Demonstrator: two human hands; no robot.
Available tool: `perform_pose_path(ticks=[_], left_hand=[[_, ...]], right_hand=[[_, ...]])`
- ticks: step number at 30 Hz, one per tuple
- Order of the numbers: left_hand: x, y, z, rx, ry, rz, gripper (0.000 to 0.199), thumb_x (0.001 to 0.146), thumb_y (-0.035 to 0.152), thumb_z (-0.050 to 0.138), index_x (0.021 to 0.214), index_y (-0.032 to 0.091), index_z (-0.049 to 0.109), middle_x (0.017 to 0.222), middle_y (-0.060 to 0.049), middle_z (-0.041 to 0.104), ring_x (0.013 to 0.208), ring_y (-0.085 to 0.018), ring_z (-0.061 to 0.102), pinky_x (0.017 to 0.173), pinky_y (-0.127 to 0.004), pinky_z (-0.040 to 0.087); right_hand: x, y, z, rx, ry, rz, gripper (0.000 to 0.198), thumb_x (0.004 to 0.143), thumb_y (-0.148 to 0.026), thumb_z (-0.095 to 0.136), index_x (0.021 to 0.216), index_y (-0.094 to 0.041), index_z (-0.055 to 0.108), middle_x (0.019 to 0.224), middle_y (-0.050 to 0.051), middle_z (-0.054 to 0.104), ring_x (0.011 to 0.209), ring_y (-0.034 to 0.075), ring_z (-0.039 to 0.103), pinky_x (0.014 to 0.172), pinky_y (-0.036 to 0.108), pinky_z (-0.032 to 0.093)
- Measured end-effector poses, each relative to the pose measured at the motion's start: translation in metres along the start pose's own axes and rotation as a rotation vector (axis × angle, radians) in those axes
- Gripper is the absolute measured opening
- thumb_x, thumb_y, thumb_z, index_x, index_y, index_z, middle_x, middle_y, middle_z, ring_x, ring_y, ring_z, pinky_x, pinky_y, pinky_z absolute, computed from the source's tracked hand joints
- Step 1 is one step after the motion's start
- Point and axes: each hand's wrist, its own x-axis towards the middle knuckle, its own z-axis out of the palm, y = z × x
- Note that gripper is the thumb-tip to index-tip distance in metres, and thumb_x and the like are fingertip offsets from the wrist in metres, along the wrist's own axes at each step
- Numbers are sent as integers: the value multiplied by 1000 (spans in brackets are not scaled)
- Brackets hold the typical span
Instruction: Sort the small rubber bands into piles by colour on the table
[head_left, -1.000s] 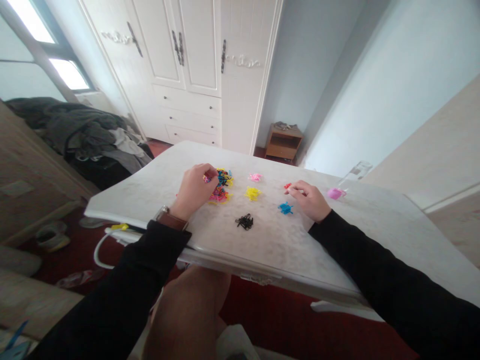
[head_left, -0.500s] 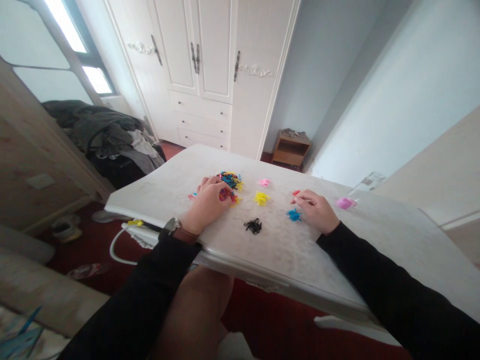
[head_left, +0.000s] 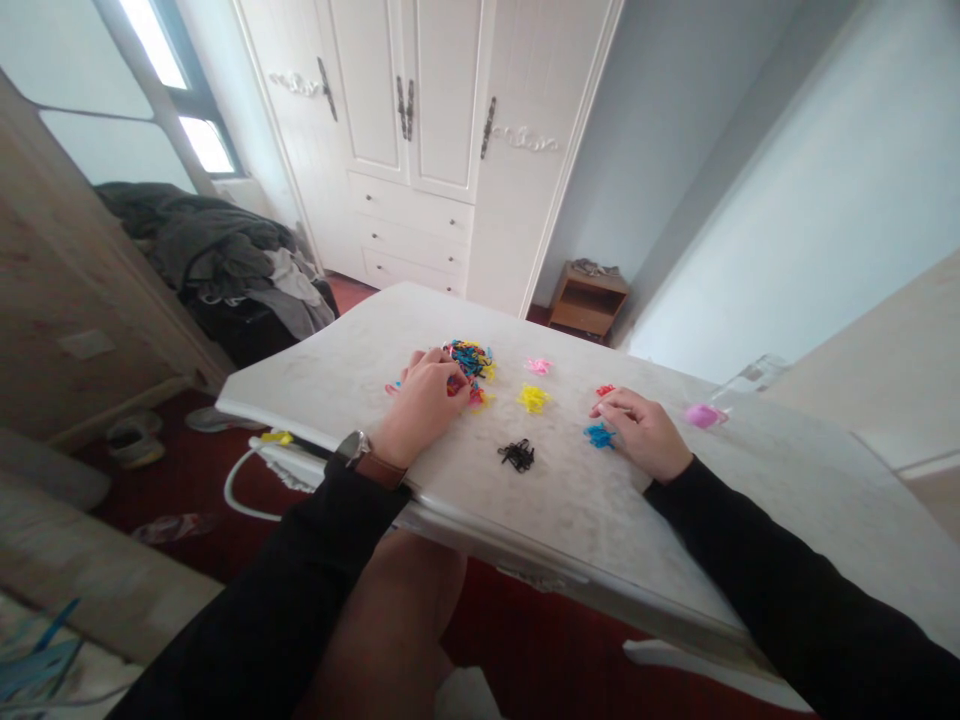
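Note:
Small coloured rubber bands lie in piles on the white table [head_left: 315, 365]. My left hand [head_left: 424, 405] is at the mixed rubber bands [head_left: 470, 358], its fingers curled around some red and multicoloured bands and partly hiding them. My right hand [head_left: 643, 430] has its thumb and fingers pinched together between the red rubber bands [head_left: 605, 390] and the blue rubber bands [head_left: 600, 435]; whatever is in the pinch is too small to see. Towards the middle are the yellow rubber bands [head_left: 533, 399], the pink rubber bands [head_left: 538, 367] behind them, and the black rubber bands [head_left: 517, 456] nearer me.
Right of my right hand lies a pink-purple item [head_left: 705, 415], with a clear plastic container [head_left: 757, 373] behind it. A white wardrobe [head_left: 435, 150] and a small wooden cabinet [head_left: 589, 300] stand beyond the table. Clothes [head_left: 217, 250] are heaped at the left.
The view has shifted slightly, so the table's contents appear a little further right. My right fingertips have drawn slightly back from the red rubber bands. My left hand stays at the mixed pile.

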Motion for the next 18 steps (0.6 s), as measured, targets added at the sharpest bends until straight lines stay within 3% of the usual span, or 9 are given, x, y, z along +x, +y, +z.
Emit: perform_pose_path(ticks=[7, 18], left_hand=[[0, 7, -5, -12, 6, -43, 14, 94, 24, 59, 86, 20, 70, 111, -11, 69, 117, -33, 56, 100, -51, 44], [-3, 12, -7, -63, -77, 85, 12, 93, 26, 66, 85, 24, 75, 110, -5, 74, 118, -30, 59, 106, -50, 38]], right_hand=[[-1, -4, 0, 12, -34, 15, 33, 91, -47, 58, 76, -21, 73, 89, 8, 72, 87, 25, 71, 78, 41, 55], [-1, -4, 0, 6, -63, -40, 35, 91, -49, 60, 74, -21, 74, 87, 7, 73, 85, 23, 71, 76, 39, 56]])
